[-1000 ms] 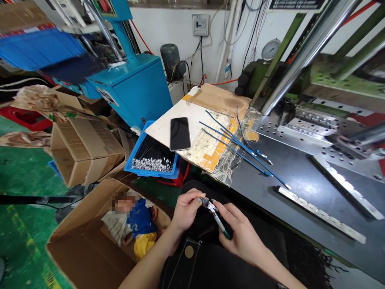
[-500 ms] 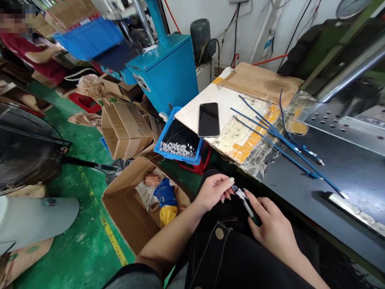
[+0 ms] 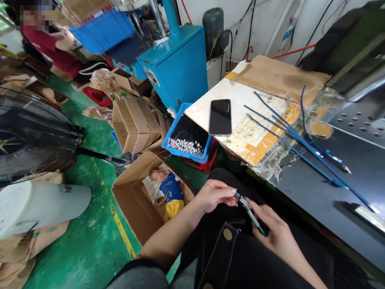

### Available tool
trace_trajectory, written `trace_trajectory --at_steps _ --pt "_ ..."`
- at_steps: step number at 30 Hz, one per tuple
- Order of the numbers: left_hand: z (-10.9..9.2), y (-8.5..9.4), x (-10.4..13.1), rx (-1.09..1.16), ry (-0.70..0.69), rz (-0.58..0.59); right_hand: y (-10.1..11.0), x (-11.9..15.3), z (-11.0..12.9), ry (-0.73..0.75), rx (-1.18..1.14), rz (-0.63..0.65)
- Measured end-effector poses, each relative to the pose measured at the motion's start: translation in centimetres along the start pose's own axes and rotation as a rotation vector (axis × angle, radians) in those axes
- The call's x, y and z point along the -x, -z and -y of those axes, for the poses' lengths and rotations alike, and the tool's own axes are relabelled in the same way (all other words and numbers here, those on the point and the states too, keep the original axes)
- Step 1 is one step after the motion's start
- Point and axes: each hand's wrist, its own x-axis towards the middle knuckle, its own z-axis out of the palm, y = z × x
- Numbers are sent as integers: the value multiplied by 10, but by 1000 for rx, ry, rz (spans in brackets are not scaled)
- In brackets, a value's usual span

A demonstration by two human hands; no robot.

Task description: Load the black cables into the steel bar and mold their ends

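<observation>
Over my lap, my right hand (image 3: pixel 272 224) is wrapped round a pair of pliers (image 3: pixel 250 210) with dark green handles. The metal jaws point up and left, toward my left hand (image 3: pixel 217 196). Thumb and fingers of my left hand are pinched together right at the jaw tips; what they hold is too small to make out. Several blue cables (image 3: pixel 296 136) lie across the table, from the taped board onto the dark metal surface. A black phone (image 3: pixel 220 117) rests on the white board (image 3: pixel 198 105).
A blue crate (image 3: pixel 205 154) of black cables stands left of the table. Below it, a small child lies in a cardboard box (image 3: pixel 132 200). A fan (image 3: pixel 33 136) and a white bucket (image 3: pixel 48 204) are at left. Another person (image 3: pixel 45 48) sits at the upper left.
The view has shifted, so the table and boxes appear further right or higher. My hands remain together at the pliers, whose handles look closer together.
</observation>
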Motion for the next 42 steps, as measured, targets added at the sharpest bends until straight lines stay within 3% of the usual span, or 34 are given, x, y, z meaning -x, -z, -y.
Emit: trace_trajectory --at_steps 5,13,31,42 --pt "3 -1 1 -142 -120 0 1 -1 -3 11 -36 38" --pt "9 3 7 -372 -344 -122 4 0 2 -6 423 -37" --pt "29 9 7 -838 -918 -250 2 -5 17 -179 231 32" --pt "33 7 6 -762 -988 -256 2 -3 15 -127 242 45"
